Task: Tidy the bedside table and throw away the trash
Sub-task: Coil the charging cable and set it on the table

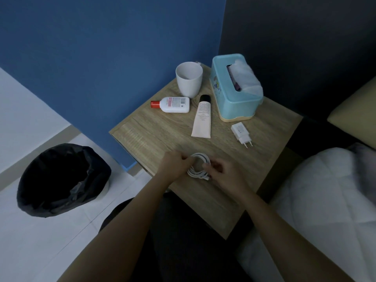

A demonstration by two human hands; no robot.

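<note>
A coiled white cable (199,166) lies at the near edge of the wooden bedside table (154,131). My left hand (173,162) grips the coil's left side and my right hand (222,173) pinches its right side near the plug end. Farther back lie a white charger plug (241,133), a pale tube with a black cap (202,117) and a small white bottle with a red cap (173,104). A white cup (189,79) stands upright beside a teal tissue box (234,88).
A bin lined with a black bag (61,180) stands on the white floor left of the table. A blue wall rises behind the table. A bed with white bedding (325,190) and a dark headboard lies to the right.
</note>
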